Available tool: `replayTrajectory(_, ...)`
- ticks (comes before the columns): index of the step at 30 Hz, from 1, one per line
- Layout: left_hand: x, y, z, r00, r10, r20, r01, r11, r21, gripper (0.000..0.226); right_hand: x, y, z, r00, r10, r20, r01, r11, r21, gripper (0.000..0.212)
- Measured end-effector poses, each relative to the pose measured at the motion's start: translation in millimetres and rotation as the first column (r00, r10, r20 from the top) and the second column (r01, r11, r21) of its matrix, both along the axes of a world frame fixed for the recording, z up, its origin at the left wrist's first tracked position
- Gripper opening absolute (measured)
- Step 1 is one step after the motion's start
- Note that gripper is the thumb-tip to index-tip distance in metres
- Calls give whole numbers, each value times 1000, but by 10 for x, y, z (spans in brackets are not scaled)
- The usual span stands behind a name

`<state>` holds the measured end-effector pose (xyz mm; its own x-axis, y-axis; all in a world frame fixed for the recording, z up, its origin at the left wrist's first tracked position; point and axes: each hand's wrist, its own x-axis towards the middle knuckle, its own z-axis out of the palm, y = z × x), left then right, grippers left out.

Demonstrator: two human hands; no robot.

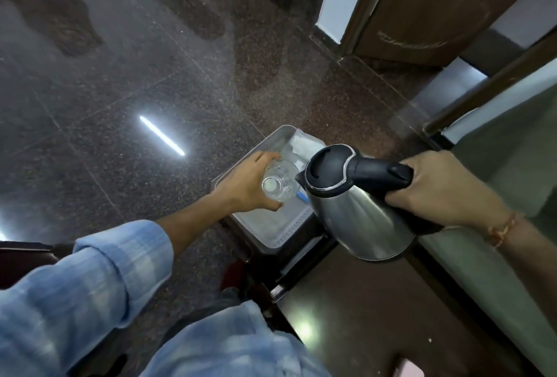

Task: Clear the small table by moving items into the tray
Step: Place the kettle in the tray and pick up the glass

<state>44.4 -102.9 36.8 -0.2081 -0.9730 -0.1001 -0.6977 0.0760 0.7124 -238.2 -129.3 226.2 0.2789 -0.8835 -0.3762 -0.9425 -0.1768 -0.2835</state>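
Left hand [245, 185] grips a glass [278, 183] over the tray [259, 147]; right hand [434, 186] grips the kettle [355, 204] handle at its edge.

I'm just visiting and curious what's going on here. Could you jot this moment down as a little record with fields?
left hand: left hand grips a clear glass over the tray
right hand: right hand grips the black handle of the steel kettle
kettle: lid closed, lifted, held beside the glass
tray: grey tray below both hands, white paper lying at its far end
floor: dark speckled stone floor, glossy
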Motion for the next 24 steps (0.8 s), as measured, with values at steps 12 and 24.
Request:
replayTrajectory(12, -127, 284, 107, 999, -36, -19, 35, 997, -71, 96, 673, 87, 528, 938, 195, -285, -179, 981, 81, 26)
replayTrajectory(24, -60, 398, 93, 1000, -22, -23, 20, 997, -71, 100, 1184, 117, 642, 845, 253, -471, -202, 967, 156, 20)
